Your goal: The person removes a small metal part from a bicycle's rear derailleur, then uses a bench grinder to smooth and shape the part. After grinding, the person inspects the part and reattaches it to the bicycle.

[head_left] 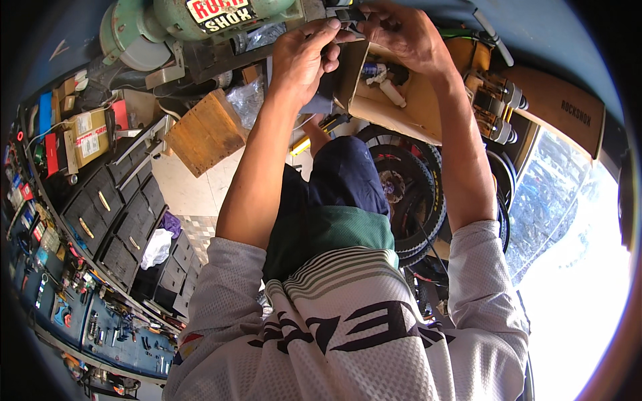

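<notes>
Both arms reach up to the top edge of the view, where my hands meet close together. My left hand (pixel 304 57) is closed, its thumb and forefinger pinched at a small dark metal-looking part (pixel 346 15). From the other side, my right hand (pixel 404 37) also has its fingers closed on that part. Its exact kind cannot be made out, as fingers and the picture's edge hide much of it. Just left of my hands is a green bench grinder (pixel 224 12) with a grey grinding wheel (pixel 146 55).
An open cardboard box (pixel 401 123) with small bottles sits below my right hand. A wooden box (pixel 206 134) stands left of my left forearm. Bicycle wheels (pixel 411 187) lean at the right. Dark drawers (pixel 100 200) and a tool-covered blue panel (pixel 120 334) line the left.
</notes>
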`<state>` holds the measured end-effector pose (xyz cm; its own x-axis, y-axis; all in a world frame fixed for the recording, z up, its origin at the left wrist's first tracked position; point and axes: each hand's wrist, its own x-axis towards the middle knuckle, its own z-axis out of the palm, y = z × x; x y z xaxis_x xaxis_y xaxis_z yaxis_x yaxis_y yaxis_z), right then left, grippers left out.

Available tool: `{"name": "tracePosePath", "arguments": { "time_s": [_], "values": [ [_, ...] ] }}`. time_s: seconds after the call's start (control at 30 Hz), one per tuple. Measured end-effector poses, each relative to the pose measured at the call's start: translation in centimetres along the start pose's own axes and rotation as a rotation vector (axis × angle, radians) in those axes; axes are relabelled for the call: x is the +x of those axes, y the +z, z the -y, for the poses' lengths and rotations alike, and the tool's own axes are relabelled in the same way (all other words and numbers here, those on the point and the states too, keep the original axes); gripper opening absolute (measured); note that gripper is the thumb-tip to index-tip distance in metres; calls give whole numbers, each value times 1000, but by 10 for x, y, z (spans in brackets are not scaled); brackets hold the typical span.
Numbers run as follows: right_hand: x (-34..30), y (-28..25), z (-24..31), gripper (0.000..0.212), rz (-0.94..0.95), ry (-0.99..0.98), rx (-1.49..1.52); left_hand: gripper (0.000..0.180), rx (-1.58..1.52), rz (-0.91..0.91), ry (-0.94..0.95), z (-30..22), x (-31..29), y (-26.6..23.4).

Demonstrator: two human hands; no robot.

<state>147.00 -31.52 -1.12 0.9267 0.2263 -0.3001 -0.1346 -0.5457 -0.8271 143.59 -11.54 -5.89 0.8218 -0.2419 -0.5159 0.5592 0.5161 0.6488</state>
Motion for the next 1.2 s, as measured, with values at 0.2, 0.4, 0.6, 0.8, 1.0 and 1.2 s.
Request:
{"name": "tracePosePath", "arguments": {
  "time_s": [0.2,0.4,0.6,0.8,1.0,1.2],
  "values": [
    [5,-3,-5,43,32,-90,130,17,-29,-24,-1,0,2,4],
    [9,-7,0,44,99,-19,185,19,-42,-27,0,0,5,3],
    [8,-10,7,42,90,-27,105,20,-55,-34,2,2,7,3],
    [10,-9,3,39,109,-26,166,20,-76,-39,4,1,5,7],
    [14,-10,-6,39,137,-54,221,22,-88,-28,-12,4,9,2],
    [17,-7,-6,42,163,-87,298,22,-90,-48,-4,4,9,1]
  ]
}}
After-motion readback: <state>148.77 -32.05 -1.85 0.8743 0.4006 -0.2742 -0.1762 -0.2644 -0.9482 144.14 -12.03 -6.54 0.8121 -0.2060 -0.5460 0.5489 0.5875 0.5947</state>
